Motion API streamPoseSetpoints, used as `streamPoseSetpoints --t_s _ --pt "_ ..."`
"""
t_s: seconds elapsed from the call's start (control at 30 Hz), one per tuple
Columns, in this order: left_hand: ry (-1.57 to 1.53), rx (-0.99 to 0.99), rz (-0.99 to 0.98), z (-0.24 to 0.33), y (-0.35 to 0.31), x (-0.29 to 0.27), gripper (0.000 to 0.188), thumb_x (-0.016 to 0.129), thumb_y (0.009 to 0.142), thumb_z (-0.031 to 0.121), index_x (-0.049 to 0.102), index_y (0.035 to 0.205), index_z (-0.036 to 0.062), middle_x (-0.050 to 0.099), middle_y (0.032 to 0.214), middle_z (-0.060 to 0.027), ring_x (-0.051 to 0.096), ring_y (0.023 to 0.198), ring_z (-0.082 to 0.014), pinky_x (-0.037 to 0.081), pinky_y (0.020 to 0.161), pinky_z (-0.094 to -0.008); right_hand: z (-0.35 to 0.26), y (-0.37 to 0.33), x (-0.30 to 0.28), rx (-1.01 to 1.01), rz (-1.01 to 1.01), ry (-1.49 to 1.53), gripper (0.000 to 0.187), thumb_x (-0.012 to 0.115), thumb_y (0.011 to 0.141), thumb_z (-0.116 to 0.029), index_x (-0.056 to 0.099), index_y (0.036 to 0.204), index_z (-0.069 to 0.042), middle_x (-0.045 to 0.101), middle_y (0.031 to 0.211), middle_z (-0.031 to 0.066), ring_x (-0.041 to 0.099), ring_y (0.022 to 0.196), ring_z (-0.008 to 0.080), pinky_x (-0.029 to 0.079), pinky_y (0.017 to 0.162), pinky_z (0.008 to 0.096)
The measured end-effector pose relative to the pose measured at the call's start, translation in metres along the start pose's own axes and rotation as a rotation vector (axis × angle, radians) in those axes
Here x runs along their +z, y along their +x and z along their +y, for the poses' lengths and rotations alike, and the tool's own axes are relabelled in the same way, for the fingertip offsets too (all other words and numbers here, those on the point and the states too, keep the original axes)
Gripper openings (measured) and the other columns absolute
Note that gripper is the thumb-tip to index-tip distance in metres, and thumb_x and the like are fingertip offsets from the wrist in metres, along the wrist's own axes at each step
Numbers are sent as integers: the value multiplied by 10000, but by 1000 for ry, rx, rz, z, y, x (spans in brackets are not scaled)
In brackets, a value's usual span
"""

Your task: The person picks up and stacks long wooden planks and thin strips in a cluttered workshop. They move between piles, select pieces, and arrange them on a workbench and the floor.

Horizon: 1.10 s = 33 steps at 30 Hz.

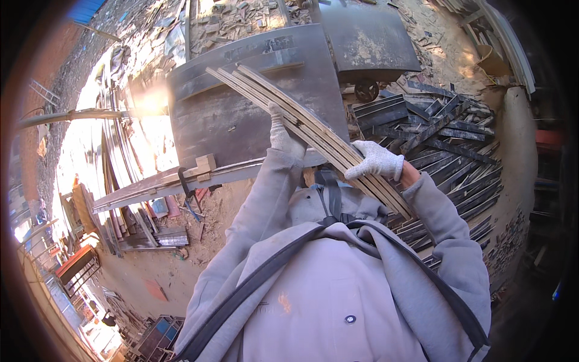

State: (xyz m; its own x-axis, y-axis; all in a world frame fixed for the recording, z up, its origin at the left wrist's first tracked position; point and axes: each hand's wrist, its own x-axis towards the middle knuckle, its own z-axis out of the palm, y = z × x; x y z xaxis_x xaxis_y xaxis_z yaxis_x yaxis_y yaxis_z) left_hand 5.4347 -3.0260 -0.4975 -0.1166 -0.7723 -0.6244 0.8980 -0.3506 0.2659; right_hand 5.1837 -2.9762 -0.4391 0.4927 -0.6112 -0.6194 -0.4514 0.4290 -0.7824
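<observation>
A bundle of long, thin wooden strips [315, 136] lies slantwise across both my gloved hands, in front of my body. My left hand [283, 134], in a white knit glove, grips the bundle near its middle from the left side. Closer to the bundle's near end, my right hand [375, 160] wraps over it with the thumb on top. The strips' far end reaches over a dark metal table [211, 130], on which a flat board [241, 75] lies along the far side. Several strips are stacked together; their undersides are hidden.
A straight rail [235, 173] runs along the table's near edge, with a clamp [185, 184] and small wood blocks [205, 163] on it. To the right lies a large heap of dark strips [446, 130]. A second dark table [374, 42] stands beyond. Wood scraps litter the ground.
</observation>
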Motion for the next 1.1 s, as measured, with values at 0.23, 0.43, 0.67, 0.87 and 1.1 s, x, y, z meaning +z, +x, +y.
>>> streamPoseSetpoints --t_s 0.23,0.43,0.67,0.87,1.1 --pt "32 25 133 37 26 -15 712 815 866 550 579 1332 67 664 1197 -146 639 1128 -367 541 1030 -576 -18 50 -24 73 -233 70 799 960 703 -368 636 1329 10 708 1178 97 639 1096 191 488 1006 334" --pt "45 32 94 53 41 -56 1013 805 785 684 480 1469 11 596 1394 -183 594 1259 -368 540 1061 -532 -30 80 -33 63 -135 -317 883 987 593 -428 635 1244 53 710 1145 198 670 1082 293 509 952 390" --pt "103 -39 103 98 33 -102 1082 743 821 721 374 1535 -3 477 1501 -249 578 1296 -393 579 1013 -539 -44 105 -40 111 3 -825 826 887 622 -387 591 1287 4 680 1154 280 665 1123 430 529 952 467" --pt "1182 -129 258 116 -12 -97 533 743 973 480 709 1196 -4 768 1014 -121 740 923 -211 625 789 -345 -1 119 -41 -125 211 -1022 673 845 675 -215 598 1290 -95 661 1194 167 645 1144 373 540 972 455" --pt "2384 620 -266 80 29 -89 711 542 1005 596 476 1536 129 506 1570 -136 392 1500 -352 221 1278 -510 63 138 -55 -465 239 -1150 794 829 599 -75 548 1342 -82 628 1227 140 591 1159 362 481 1001 451"
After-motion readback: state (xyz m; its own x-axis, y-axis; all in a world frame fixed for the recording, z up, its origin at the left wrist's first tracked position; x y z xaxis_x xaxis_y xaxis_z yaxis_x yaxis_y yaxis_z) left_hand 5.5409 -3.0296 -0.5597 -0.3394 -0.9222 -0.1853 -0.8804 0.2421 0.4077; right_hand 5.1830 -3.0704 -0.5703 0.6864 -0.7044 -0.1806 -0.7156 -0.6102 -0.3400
